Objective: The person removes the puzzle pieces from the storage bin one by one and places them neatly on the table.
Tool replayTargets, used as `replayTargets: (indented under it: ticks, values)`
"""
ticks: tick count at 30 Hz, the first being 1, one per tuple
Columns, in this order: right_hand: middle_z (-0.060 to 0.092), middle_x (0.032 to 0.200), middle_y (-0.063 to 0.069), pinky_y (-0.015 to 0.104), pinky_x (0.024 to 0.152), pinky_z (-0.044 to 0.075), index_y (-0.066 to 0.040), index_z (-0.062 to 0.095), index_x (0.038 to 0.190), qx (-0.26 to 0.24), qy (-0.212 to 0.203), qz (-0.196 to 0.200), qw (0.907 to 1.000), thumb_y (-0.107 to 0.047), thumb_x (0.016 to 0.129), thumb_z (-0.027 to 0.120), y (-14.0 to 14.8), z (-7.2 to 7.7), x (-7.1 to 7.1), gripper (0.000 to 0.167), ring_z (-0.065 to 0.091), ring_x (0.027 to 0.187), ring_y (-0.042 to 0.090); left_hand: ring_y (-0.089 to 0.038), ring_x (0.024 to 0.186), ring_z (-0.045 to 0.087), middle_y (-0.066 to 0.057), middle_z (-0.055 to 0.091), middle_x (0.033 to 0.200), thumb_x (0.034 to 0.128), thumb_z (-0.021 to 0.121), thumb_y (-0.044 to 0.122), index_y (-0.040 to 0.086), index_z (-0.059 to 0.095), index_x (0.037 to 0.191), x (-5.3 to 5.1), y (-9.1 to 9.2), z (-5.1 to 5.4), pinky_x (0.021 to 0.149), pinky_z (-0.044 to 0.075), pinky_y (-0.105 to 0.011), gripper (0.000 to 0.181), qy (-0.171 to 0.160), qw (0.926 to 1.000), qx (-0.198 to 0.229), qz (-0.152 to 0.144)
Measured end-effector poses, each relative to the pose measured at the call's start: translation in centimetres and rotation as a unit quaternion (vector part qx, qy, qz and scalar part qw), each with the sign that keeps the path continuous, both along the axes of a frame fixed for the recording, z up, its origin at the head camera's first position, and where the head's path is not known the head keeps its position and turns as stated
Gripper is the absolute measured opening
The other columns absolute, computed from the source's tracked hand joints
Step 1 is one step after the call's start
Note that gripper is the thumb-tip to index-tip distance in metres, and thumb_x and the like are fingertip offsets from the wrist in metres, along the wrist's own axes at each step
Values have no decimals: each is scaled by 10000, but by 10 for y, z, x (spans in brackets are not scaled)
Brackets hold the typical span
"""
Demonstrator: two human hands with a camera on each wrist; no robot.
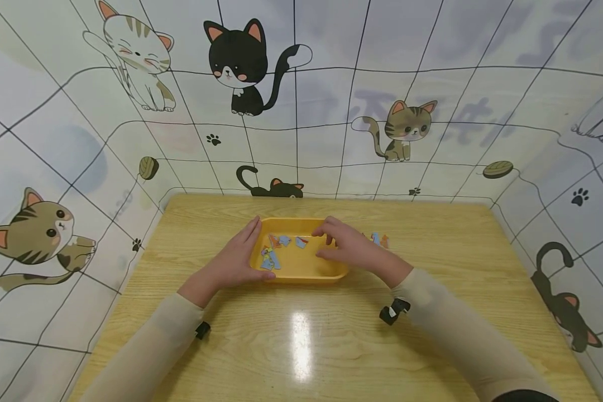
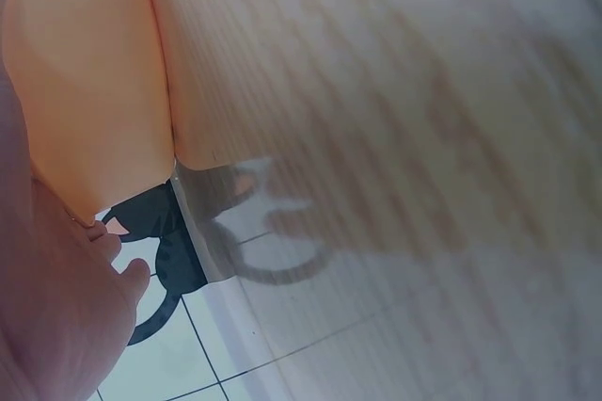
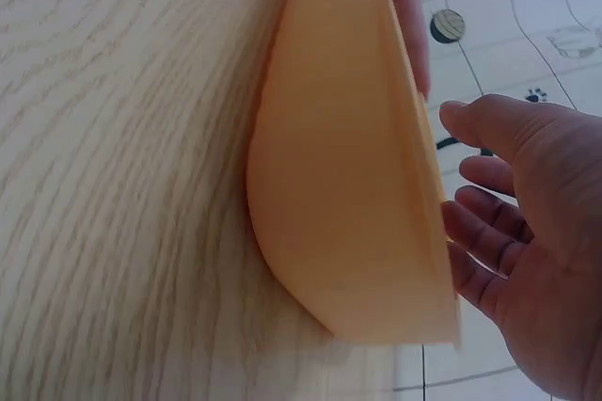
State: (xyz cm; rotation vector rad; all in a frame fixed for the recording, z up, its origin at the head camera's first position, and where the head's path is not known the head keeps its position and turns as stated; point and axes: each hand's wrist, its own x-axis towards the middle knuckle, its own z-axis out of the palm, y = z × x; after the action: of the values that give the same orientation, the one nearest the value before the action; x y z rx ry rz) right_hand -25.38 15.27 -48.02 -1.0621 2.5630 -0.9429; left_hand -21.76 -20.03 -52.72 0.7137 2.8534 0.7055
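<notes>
A shallow yellow tray (image 1: 301, 276) rests on the table, several small flat blue and orange pieces, like jigsaw pieces (image 1: 270, 259), lying toward its left side. My left hand (image 1: 235, 259) holds the tray's left end, thumb at the near rim and fingers along the far left corner. In the left wrist view, the tray's outer wall (image 2: 89, 72) is beside that hand. Over the tray's right end is my right hand (image 1: 349, 244), its thumb and bent fingers apart. The right wrist view shows nothing between them; the tray wall (image 3: 339, 156) partly hides the fingertips.
More small pieces (image 1: 377, 239) lie on the wooden table (image 1: 432, 312), just right of the tray and partly behind my right hand. Walls printed with cartoon cats (image 1: 238, 61) and grid lines enclose the table at the back and both sides.
</notes>
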Motion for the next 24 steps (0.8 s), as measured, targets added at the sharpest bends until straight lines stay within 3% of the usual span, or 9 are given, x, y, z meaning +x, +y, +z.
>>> replayTargets:
  ticks: [8, 18, 24]
  values:
    - [643, 1369, 181, 403, 919, 567, 13, 668, 1419, 173, -87, 441, 9988, -171, 996, 858, -35, -8, -3, 499, 664, 1090, 335, -334, 1705, 87, -103, -20, 1864, 792, 789, 874, 23, 47, 1770, -1, 0, -1, 1341, 218, -552, 1493, -68, 10000, -14, 62]
    - [613, 1406, 107, 369, 979, 554, -38, 643, 1491, 261, -528, 600, 9965, -215, 997, 859, -71, -24, -3, 567, 616, 1151, 263, -371, 1699, 104, -134, -4, 1859, 812, 813, 830, -2, 64, 1763, -2, -1, -2, 1334, 224, -580, 1469, 50, 9999, 128, -58]
    - [603, 1392, 59, 313, 973, 546, -51, 642, 1496, 434, -424, 765, 9952, -230, 983, 877, -87, -31, -3, 592, 600, 1104, 191, -372, 1699, 103, -145, 2, 1858, 808, 827, 816, -8, 59, 1760, -3, -2, -4, 1334, 222, -582, 1475, 87, 9998, 119, -106]
